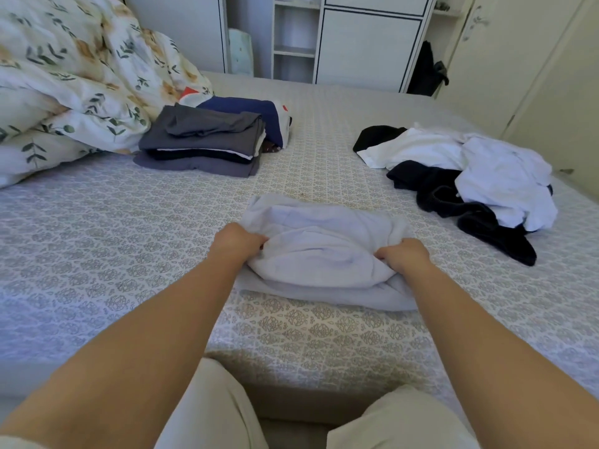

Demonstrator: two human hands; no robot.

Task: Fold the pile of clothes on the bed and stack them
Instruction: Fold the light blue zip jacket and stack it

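- Pale lavender-white garment (pixel 319 251): lies near the front edge of the bed (pixel 97 254), part-folded, its near half doubled over onto itself. Step in hand, by judgement: the closing fold. To do it well, both gripped corners should travel level and together, edges matched, then the cloth pressed flat before it is lifted to the stack.
- Left hand (pixel 238 243): grips the garment's left edge; fingers curled into the cloth, tips hidden in the fold.
- Right hand (pixel 403 256): grips the right edge the same way; fingers curled and bunched on the fabric, not spread.
- Unfolded pile (pixel 470 176): right of the garment and a little farther back, well apart from it; white and black pieces tangled loosely. Several items are judged still to fold.
- Folded stack (pixel 207 144): far left, grey and navy pieces laid flat, just beside the floral duvet (pixel 81 69).
- White cupboards (pixel 366 43): beyond the bed's far edge.
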